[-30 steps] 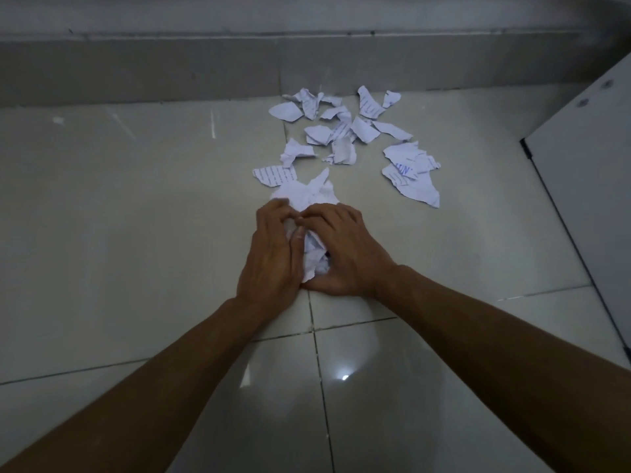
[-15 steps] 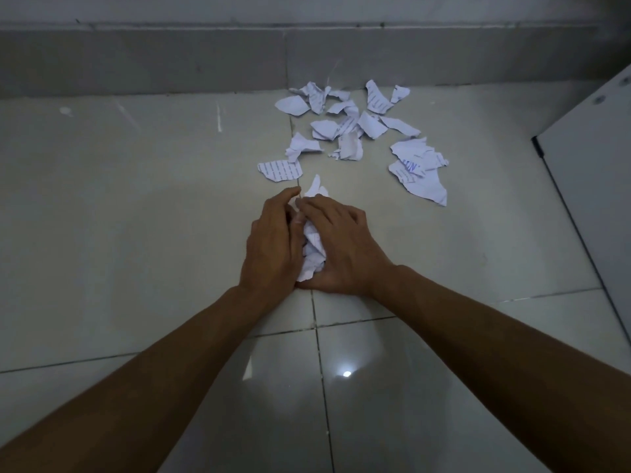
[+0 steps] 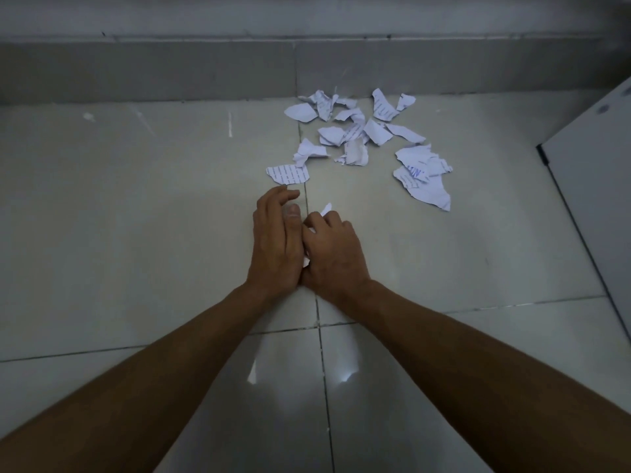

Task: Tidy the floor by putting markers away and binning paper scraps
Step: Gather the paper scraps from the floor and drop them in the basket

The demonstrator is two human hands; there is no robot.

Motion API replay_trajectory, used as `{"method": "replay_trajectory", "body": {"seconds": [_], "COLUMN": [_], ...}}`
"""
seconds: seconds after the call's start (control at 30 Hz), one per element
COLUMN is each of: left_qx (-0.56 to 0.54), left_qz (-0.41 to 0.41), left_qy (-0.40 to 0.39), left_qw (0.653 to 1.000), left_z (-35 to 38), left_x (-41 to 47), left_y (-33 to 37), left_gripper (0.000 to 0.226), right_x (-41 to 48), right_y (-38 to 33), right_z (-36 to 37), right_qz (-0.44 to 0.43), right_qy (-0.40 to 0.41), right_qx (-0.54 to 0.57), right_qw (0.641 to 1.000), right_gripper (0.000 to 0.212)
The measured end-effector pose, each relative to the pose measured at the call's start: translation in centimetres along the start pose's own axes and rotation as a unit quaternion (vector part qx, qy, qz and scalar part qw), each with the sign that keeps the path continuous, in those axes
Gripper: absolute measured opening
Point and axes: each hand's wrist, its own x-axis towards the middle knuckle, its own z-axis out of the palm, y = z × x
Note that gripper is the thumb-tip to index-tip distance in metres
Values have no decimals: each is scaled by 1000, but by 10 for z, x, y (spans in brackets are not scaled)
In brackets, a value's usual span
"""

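The right hand is lying low over the floor with its fingers curled round a wad of crumpled white paper. Only a tip of the wad is sticking out beyond the knuckles, and one more small bit is showing lower down, in the narrow gap between the two hands. The left hand is lying just beside the right one and touching it along the thumb side. Its fingers are almost straight, a little spread, and pointing forward. It is gripping nothing that can be seen, and whether its palm is pressing on the wad is hidden. Both bare forearms are reaching in from the bottom edge, and a dark tile joint is running under the place where the hands are meeting. The other scraps are lying loose on the floor ahead of the hands, in a group that is reaching close to the grey skirting. A lined scrap is lying flat just in front of the left fingertips, near them but apart. A big scrap with some blue print is lying to the front right, well apart from the hands. At the right edge a white panel with a dark border is standing on the floor. Pale spots of light are shining on the glossy tiles between the forearms.
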Motion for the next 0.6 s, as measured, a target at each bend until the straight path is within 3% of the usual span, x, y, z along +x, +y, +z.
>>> {"method": "replay_trajectory", "body": {"seconds": [0.17,0.23,0.37,0.6], "left_qx": [-89,-104,-104,-114], "left_qz": [-126,-154,-174,-165], "left_qy": [21,39,60,88], "left_qw": [988,982,977,976], "left_z": [-8,-14,-28,-69], "left_x": [6,8,12,12], "left_y": [13,19,29,42], "left_gripper": [33,32,35,35], "right_x": [7,10,16,37], "right_y": [1,1,-5,-39], "right_z": [-7,-10,-16,-47], "right_qz": [9,40,126,181], "right_qy": [-3,0,2,77], "right_qx": [71,119,201,289], "right_qw": [997,992,971,937], "right_gripper": [12,17,27,29]}}
